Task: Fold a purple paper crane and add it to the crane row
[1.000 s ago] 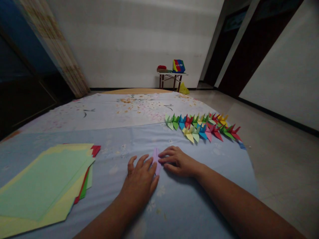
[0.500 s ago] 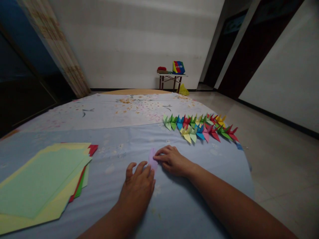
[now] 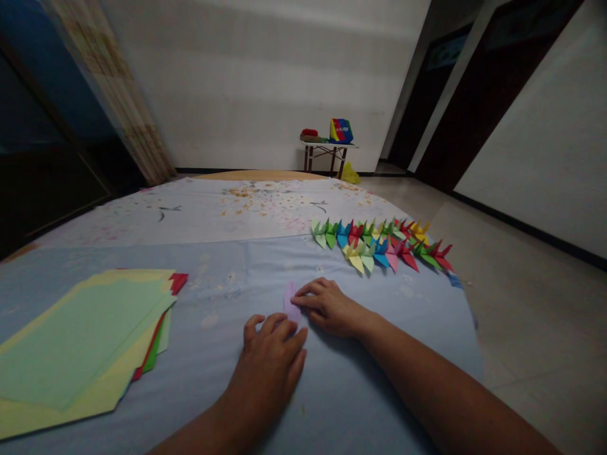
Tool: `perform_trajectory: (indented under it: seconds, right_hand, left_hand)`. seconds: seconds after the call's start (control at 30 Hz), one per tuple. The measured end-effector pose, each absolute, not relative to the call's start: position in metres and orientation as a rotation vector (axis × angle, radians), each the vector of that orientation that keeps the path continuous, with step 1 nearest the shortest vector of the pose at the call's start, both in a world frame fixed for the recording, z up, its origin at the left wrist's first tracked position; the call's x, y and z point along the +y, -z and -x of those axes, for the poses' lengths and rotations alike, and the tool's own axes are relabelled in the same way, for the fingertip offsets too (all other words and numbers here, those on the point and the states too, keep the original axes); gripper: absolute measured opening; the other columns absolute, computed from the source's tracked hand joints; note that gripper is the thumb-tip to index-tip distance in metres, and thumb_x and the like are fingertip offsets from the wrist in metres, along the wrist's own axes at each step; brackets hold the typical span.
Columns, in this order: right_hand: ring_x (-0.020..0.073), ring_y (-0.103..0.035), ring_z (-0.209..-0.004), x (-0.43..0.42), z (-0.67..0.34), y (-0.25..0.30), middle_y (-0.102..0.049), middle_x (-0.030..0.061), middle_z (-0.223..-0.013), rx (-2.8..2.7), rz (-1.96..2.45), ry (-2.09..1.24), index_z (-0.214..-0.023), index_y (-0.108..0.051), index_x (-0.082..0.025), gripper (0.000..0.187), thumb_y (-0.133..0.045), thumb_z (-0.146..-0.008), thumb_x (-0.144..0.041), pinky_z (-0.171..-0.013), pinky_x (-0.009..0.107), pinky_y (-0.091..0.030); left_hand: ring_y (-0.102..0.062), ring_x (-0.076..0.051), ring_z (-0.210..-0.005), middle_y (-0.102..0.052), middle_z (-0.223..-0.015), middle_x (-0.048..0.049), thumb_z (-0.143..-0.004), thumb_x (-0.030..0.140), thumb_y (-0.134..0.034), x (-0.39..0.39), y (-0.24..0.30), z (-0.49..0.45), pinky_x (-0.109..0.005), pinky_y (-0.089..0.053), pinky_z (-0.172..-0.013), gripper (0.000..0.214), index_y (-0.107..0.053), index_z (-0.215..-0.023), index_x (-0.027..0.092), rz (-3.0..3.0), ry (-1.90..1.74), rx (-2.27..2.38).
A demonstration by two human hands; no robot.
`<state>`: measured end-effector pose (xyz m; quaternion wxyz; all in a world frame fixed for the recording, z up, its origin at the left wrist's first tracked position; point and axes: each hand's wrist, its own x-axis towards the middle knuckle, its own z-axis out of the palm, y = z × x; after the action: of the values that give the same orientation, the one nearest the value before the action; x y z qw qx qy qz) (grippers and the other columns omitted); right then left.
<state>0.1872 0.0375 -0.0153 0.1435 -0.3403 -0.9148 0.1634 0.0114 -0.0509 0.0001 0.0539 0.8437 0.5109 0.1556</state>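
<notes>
A narrow folded piece of purple origami paper [image 3: 291, 306] lies flat on the blue cloth, pointed end away from me. My right hand [image 3: 329, 306] comes in from the right, its fingers closed together and its fingertips pressing on the paper's right edge. Over the paper's near end rests my left hand [image 3: 274, 354], fingers bent and slightly apart. It covers that end, so the fold under the fingertips is hidden.
Several folded paper cranes [image 3: 379, 243] in mixed colours stand in rows at the right. A stack of coloured paper sheets [image 3: 85, 341] lies at the left. The round table's cloth [image 3: 213, 379] is wrinkled. A small table [image 3: 327, 146] stands by the far wall.
My left hand has shifted slightly right across the near end of the purple paper, its fingers spreading a little. The right hand stays in place on the paper.
</notes>
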Motion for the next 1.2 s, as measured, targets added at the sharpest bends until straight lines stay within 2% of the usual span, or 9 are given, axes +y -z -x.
perform_trajectory:
  seconds: [0.13,0.27,0.37,0.47,0.73,0.9,1.07,1.2]
  right_hand:
    - [0.0217,-0.043,-0.106,0.040,-0.187,0.019,-0.058,0.0021,-0.117,-2.614,0.973,-0.477,-0.122,-0.055,-0.030,0.042,-0.051,-0.082,-0.018,-0.092,0.039,-0.031]
    - [0.0217,-0.043,-0.105,0.041,-0.186,0.019,-0.058,0.0036,-0.115,-2.609,0.972,-0.485,-0.121,-0.055,-0.029,0.044,-0.051,-0.080,-0.015,-0.091,0.040,-0.031]
    - [0.0217,-0.043,-0.105,0.040,-0.186,0.017,-0.058,0.0041,-0.116,-2.621,0.974,-0.484,-0.122,-0.055,-0.029,0.045,-0.052,-0.079,-0.014,-0.091,0.040,-0.031]
    - [0.0218,-0.043,-0.105,0.039,-0.186,0.016,-0.058,0.0036,-0.116,-2.625,0.969,-0.491,-0.122,-0.055,-0.029,0.046,-0.052,-0.079,-0.013,-0.091,0.040,-0.032]
    - [0.0214,-0.044,-0.104,0.040,-0.185,0.017,-0.058,0.0028,-0.114,-2.631,0.971,-0.453,-0.119,-0.057,-0.030,0.044,-0.054,-0.078,-0.013,-0.090,0.040,-0.033]
    - [0.0217,-0.043,-0.107,0.038,-0.186,0.013,-0.057,0.0037,-0.117,-2.654,0.972,-0.449,-0.122,-0.054,-0.031,0.046,-0.052,-0.080,-0.014,-0.091,0.040,-0.034]
    - [0.0224,-0.042,-0.111,0.033,-0.189,0.010,-0.053,0.0043,-0.123,-2.711,0.945,-0.416,-0.127,-0.049,-0.031,0.049,-0.050,-0.080,-0.015,-0.094,0.041,-0.033]
    - [0.0240,-0.040,-0.115,0.028,-0.187,0.008,-0.050,0.0062,-0.128,-2.770,0.924,-0.324,-0.131,-0.044,-0.030,0.052,-0.050,-0.081,-0.018,-0.095,0.042,-0.033]
  left_hand:
    - [-0.053,-0.024,-0.104,-0.065,-0.107,-0.0036,-0.080,0.026,-0.055,-0.045,0.004,-0.007,-0.045,-0.025,-0.093,0.033,-0.057,-0.113,0.024,-2.531,-0.612,1.609]
    - [-0.054,-0.024,-0.101,-0.065,-0.105,-0.0052,-0.077,0.028,-0.060,-0.035,0.003,0.000,-0.044,-0.026,-0.091,0.030,-0.059,-0.106,0.020,-2.556,-0.630,1.678]
    - [-0.054,-0.023,-0.100,-0.067,-0.099,-0.0022,-0.080,0.021,-0.057,-0.030,0.000,0.001,-0.044,-0.026,-0.090,0.019,-0.062,-0.098,0.023,-2.603,-0.594,1.680]
    - [-0.055,-0.023,-0.099,-0.069,-0.095,0.0007,-0.085,0.018,-0.052,-0.029,-0.003,0.000,-0.044,-0.025,-0.088,0.017,-0.065,-0.092,0.026,-2.641,-0.560,1.646]
    - [-0.055,-0.023,-0.101,-0.071,-0.098,0.0015,-0.084,0.014,-0.054,-0.029,0.003,-0.001,-0.043,-0.025,-0.089,0.019,-0.066,-0.093,0.026,-2.685,-0.534,1.579]
    - [-0.056,-0.023,-0.102,-0.070,-0.102,-0.0011,-0.084,0.016,-0.051,-0.031,0.004,-0.002,-0.046,-0.025,-0.091,0.021,-0.067,-0.094,0.026,-2.645,-0.490,1.595]
    - [-0.051,-0.026,-0.111,-0.063,-0.116,-0.0068,-0.084,0.019,-0.050,-0.036,0.006,-0.004,-0.048,-0.026,-0.093,0.020,-0.066,-0.096,0.024,-2.648,-0.445,1.677]
    - [-0.050,-0.026,-0.114,-0.064,-0.115,-0.0076,-0.084,0.017,-0.048,-0.037,0.008,-0.007,-0.049,-0.024,-0.096,0.021,-0.064,-0.097,0.022,-2.680,-0.360,1.689]
